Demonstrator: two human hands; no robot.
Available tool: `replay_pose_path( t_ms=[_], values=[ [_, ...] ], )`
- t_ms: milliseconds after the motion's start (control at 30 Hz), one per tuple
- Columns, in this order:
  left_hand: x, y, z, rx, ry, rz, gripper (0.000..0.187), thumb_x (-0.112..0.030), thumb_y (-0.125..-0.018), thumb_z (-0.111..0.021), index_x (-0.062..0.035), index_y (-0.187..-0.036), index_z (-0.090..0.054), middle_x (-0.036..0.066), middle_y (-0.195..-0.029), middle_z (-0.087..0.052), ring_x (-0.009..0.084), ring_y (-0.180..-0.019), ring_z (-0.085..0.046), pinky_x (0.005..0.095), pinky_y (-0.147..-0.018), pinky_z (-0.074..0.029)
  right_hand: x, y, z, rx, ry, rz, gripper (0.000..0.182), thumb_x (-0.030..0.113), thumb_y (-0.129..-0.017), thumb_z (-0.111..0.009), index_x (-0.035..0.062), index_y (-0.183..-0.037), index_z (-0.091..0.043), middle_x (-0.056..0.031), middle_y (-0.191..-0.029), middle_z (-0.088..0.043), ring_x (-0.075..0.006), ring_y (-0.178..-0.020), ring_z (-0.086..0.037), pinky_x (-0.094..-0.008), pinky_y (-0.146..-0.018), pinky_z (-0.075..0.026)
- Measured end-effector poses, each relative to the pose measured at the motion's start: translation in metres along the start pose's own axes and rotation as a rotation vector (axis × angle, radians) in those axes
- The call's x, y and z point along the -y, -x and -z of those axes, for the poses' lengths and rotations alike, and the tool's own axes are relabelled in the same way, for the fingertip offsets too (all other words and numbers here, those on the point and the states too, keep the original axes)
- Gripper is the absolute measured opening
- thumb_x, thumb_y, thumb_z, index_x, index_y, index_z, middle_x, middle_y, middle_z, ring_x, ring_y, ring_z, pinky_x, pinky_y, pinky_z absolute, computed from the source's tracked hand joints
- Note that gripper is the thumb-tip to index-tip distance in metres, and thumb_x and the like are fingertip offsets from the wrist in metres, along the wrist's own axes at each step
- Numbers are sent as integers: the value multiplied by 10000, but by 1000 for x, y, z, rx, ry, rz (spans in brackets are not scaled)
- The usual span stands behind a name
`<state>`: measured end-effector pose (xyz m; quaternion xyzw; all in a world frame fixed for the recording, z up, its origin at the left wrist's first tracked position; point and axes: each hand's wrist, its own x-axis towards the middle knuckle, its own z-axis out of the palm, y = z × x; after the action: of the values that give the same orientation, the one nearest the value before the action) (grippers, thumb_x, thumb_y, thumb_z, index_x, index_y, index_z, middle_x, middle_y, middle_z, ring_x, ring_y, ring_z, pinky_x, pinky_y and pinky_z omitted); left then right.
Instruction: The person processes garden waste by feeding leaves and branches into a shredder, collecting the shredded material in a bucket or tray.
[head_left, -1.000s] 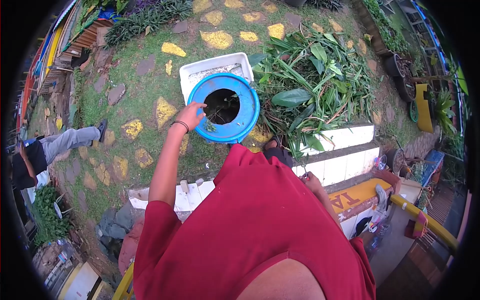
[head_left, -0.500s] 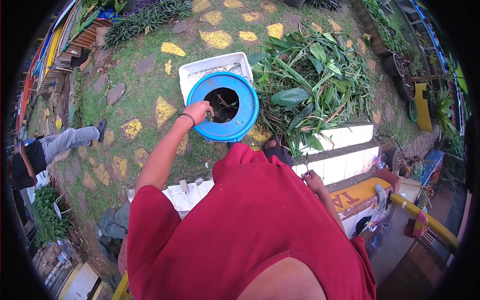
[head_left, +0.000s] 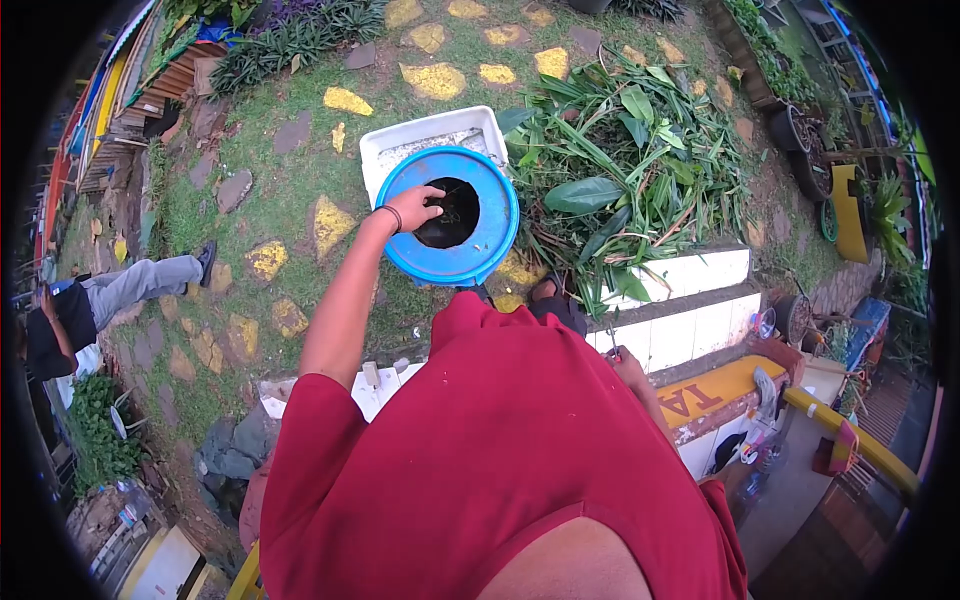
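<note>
Over the opening of a blue round bin (head_left: 495,235) reaches my left hand (head_left: 415,208), its fingers apart above the dark hole, with nothing seen in them. Inside the bin it is too dark to make out much. To the right, beside the white tiled ledge (head_left: 680,335), my right hand (head_left: 626,366) is closed round a small cutting tool (head_left: 613,345), whose shape is only partly visible. A large heap of cut green leaves (head_left: 640,160) lies on the grass to the right of the bin.
Behind the bin is a white tub (head_left: 400,135). Yellow stepping stones (head_left: 432,80) dot the grass. A person (head_left: 140,285) in grey trousers is at the far left. Potted plants (head_left: 805,165) line the right side. A yellow lettered bench (head_left: 715,392) stands at lower right.
My left hand has moved slightly up and right over the bin's opening, and its fingers have spread. The bits of plant at its fingertips are gone. My right hand has shifted slightly down.
</note>
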<state>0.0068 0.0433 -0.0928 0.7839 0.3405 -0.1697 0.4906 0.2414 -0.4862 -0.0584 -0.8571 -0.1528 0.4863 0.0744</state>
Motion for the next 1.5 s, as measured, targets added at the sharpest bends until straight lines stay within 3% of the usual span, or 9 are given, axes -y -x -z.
replay_pose_path(
  t_ms=[67, 133, 233, 400, 467, 500, 533, 633, 1500],
  values=[
    [16, 7, 11, -88, -3, -33, 464, -206, -921, -637, -80, -1359, -550, 166, -1313, -587, 299, -1238, -549, 407, -1025, -459, -18, -8, -9, -11, 32, 67, 425, 402, -908, -620, -11, -1004, -590, -191, -880, -694, -322, -835, -683, -406, -758, -518],
    [22, 23, 24, -280, 37, 38, 439, -196, -918, -637, -74, -1333, -566, 169, -1296, -587, 319, -1217, -558, 414, -1041, -446, -25, -14, -11, 1, 33, 69, 429, 406, -907, -620, -12, -1003, -591, -191, -883, -694, -319, -829, -683, -405, -754, -520],
    [44, 43, 23, -415, -55, 108, 419, -204, -908, -646, -86, -1304, -579, 178, -1319, -540, 352, -1230, -526, 424, -1068, -419, -25, -18, -10, 12, 40, 44, 436, 410, -905, -619, -15, -1003, -592, -190, -887, -694, -316, -827, -684, -404, -756, -521],
    [65, 65, -12, -430, -144, 286, 515, -234, -899, -665, -106, -1371, -506, 189, -1370, -465, 377, -1328, -405, 445, -1118, -360, -14, -21, -1, 23, 46, -34, 435, 404, -903, -618, -18, -1008, -592, -198, -903, -691, -334, -862, -679, -413, -782, -516],
    [71, 67, -34, -422, -22, 306, 577, -247, -893, -676, -97, -1407, -459, 181, -1435, -384, 381, -1333, -402, 449, -1127, -351, -15, -24, 0, -39, 71, 87, 434, 400, -903, -620, -18, -1018, -593, -211, -917, -684, -364, -891, -670, -426, -794, -511],
    [71, 66, -44, -395, -50, 320, 711, -250, -875, -702, -85, -1470, -349, 195, -1518, -243, 414, -1353, -367, 458, -1136, -340, -15, -25, 0, -42, 71, 85, 434, 400, -903, -620, -18, -1018, -593, -211, -917, -684, -364, -891, -670, -426, -794, -511],
    [71, 66, -55, -393, -48, 318, 711, -250, -875, -702, -85, -1470, -349, 195, -1518, -243, 414, -1353, -367, 458, -1136, -340, -15, -27, 1, -40, 83, 81, 438, 402, -902, -621, -17, -1024, -594, -219, -930, -682, -375, -914, -664, -430, -807, -507],
    [59, 67, -75, -484, -157, 345, 900, -224, -842, -737, -66, -1522, -168, 267, -1558, -80, 480, -1381, -292, 494, -1132, -337, -11, -29, 2, -35, 91, 81, 443, 405, -901, -623, -17, -1034, -595, -228, -953, -679, -388, -950, -655, -433, -830, -499],
    [43, 72, -71, -442, -166, 378, 883, -167, -834, -736, -76, -1510, -177, 274, -1540, -102, 485, -1380, -286, 500, -1116, -355, -17, -37, -7, -15, 79, 51, 427, 424, -905, -629, 13, -1019, -612, -198, -960, -678, -363, -934, -652, -420, -841, -494]
  ],
)
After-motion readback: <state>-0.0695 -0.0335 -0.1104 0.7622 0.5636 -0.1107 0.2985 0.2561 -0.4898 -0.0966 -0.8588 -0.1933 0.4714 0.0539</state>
